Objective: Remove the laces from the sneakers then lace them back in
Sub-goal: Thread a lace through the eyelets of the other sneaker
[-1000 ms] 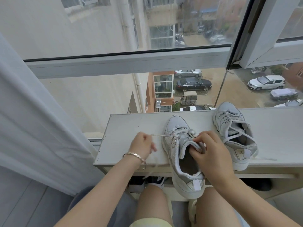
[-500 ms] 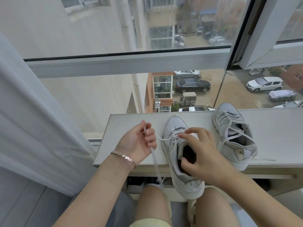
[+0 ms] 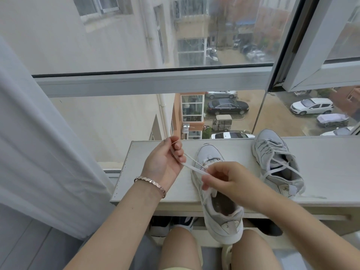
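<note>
Near sneaker (image 3: 219, 207) on worktop (image 3: 327, 168), long axis far-near, toe far, heel overhanging near edge. Lace (image 3: 194, 169) runs left from shoe front. Left hand (image 3: 165, 164) pinches lace end; right hand (image 3: 228, 180), nearer shoe, pinches lace above it. Second sneaker (image 3: 276, 162) far right, laced.

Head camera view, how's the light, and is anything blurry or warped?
Head view: soft flat daylight, faint shadows on the shelf; left hand, right hand, lace and near sneaker sharp; scene through the upper pane smeared; wide-angle distortion tilts the window frame.
</note>
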Motion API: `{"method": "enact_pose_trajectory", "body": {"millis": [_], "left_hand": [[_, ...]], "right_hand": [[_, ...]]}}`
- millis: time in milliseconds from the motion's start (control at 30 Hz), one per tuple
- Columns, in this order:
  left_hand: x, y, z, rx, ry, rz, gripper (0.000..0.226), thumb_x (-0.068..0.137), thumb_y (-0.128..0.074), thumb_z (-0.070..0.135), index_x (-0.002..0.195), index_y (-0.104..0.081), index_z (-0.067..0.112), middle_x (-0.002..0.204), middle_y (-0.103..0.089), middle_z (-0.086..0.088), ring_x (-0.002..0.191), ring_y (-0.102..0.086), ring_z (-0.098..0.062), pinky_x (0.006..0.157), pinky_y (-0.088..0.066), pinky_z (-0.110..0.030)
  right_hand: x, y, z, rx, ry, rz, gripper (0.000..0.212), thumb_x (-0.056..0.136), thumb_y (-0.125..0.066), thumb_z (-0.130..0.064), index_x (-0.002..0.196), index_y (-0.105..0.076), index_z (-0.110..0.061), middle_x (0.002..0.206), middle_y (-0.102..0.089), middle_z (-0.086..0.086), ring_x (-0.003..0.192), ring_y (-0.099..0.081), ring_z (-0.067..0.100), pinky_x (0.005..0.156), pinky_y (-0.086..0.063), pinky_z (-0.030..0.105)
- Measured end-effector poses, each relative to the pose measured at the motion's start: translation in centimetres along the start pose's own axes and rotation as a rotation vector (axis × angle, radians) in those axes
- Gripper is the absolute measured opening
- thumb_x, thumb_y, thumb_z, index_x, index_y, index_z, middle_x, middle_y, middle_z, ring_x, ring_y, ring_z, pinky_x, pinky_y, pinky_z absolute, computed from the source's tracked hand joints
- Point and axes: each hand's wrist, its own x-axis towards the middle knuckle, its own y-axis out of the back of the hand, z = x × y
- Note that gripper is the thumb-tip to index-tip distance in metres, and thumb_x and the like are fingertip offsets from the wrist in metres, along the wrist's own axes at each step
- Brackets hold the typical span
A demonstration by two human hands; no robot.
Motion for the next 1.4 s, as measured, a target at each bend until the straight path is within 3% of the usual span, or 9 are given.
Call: {"method": "enact_pose_trajectory", "body": {"millis": [100, 167, 300, 433, 567, 700, 767, 967, 1400], "left_hand": [[0.6, 1.2, -0.1, 0.025, -0.029, 0.113, 0.03, 0.1, -0.033, 0.013, 0.078, -0.053, 0.008, 0.058, -0.051, -0.001, 0.046, -0.046, -0.008, 0.045, -0.044, -0.016], [0.7, 1.6, -0.4, 0.042, -0.045, 0.177, 0.03, 0.1, -0.034, 0.012, 0.079, -0.055, 0.007, 0.063, -0.057, -0.003, 0.051, -0.053, -0.01, 0.054, -0.05, -0.02], [0.4, 1.6, -1.0, 0.099, -0.031, 0.258, 0.029, 0.1, -0.036, 0.019, 0.086, -0.059, 0.011, 0.08, -0.065, -0.004, 0.071, -0.063, -0.014, 0.067, -0.049, -0.028], [-0.2, 1.5, -1.4, 0.527, 0.078, 0.356, 0.042, 0.099, -0.033, 0.032, 0.083, -0.062, 0.006, 0.078, -0.061, -0.004, 0.067, -0.059, -0.017, 0.06, -0.044, -0.027], [-1.9, 0.3, -1.6, 0.907, 0.029, 0.207, 0.028, 0.092, -0.047, 0.019, 0.073, -0.065, 0.009, 0.068, -0.06, -0.001, 0.052, -0.05, -0.011, 0.046, -0.036, -0.019], [-3.4, -0.7, -1.9, 0.971, -0.098, -0.084, 0.007, 0.085, -0.063, 0.013, 0.087, -0.069, 0.016, 0.068, -0.067, 0.005, 0.053, -0.057, -0.001, 0.048, -0.042, -0.014], [-3.7, -0.7, -2.3, 0.983, -0.152, -0.153, 0.018, 0.082, -0.066, 0.007, 0.087, -0.067, 0.024, 0.062, -0.066, 0.011, 0.052, -0.056, 0.003, 0.05, -0.041, -0.011], [-3.7, -0.9, -3.1, 0.821, -0.124, -0.056, 0.013, 0.079, -0.068, 0.006, 0.078, -0.071, 0.019, 0.066, -0.071, 0.003, 0.055, -0.061, -0.003, 0.048, -0.046, -0.016], [-3.4, -0.6, -3.6, 0.763, 0.005, 0.037, 0.007, 0.079, -0.07, 0.019, 0.072, -0.07, 0.019, 0.059, -0.066, 0.009, 0.052, -0.058, 0.0, 0.045, -0.042, -0.017]], "right_hand": [[-0.9, 2.0, 0.2, 0.222, -0.035, -0.078, 0.024, 0.09, -0.057, -0.02, 0.071, -0.07, -0.015, 0.068, -0.068, 0.007, 0.047, -0.039, 0.006, 0.047, -0.033, 0.015], [-1.1, 3.0, 0.5, 0.332, -0.066, -0.033, 0.021, 0.089, -0.057, -0.016, 0.074, -0.072, -0.013, 0.065, -0.067, 0.006, 0.046, -0.037, 0.008, 0.043, -0.03, 0.013], [-1.7, 4.1, 0.4, 0.334, -0.087, -0.123, 0.027, 0.07, -0.065, -0.037, 0.07, -0.073, -0.012, 0.066, -0.053, 0.017, 0.05, -0.033, 0.012, 0.045, -0.028, 0.014], [-1.0, 3.6, -0.5, 0.412, -0.089, 0.053, 0.031, 0.06, -0.069, -0.038, 0.069, -0.074, -0.009, 0.048, -0.039, 0.003, 0.046, -0.028, 0.01, 0.044, -0.027, 0.014], [0.7, 2.0, -1.0, 0.505, -0.18, 0.239, 0.022, 0.077, -0.069, -0.026, 0.078, -0.072, -0.005, 0.044, -0.048, -0.003, 0.041, -0.035, 0.009, 0.045, -0.033, 0.016], [1.9, 0.9, -1.5, 0.594, -0.247, 0.254, 0.017, 0.084, -0.066, -0.021, 0.077, -0.07, -0.005, 0.048, -0.057, 0.004, 0.041, -0.042, 0.009, 0.044, -0.033, 0.014], [2.2, 0.7, -2.1, 0.632, -0.262, 0.222, 0.015, 0.086, -0.064, -0.016, 0.081, -0.069, -0.003, 0.049, -0.062, 0.004, 0.036, -0.046, 0.005, 0.038, -0.035, 0.011], [2.2, 1.2, -2.3, 0.509, -0.17, 0.234, 0.011, 0.083, -0.067, -0.013, 0.073, -0.072, -0.009, 0.063, -0.067, 0.001, 0.037, -0.046, 0.004, 0.043, -0.038, 0.014], [1.8, 0.2, -1.6, 0.43, -0.122, 0.28, 0.01, 0.082, -0.069, -0.016, 0.072, -0.07, -0.016, 0.045, -0.06, -0.01, 0.032, -0.043, 0.0, 0.036, -0.032, 0.012]]}}
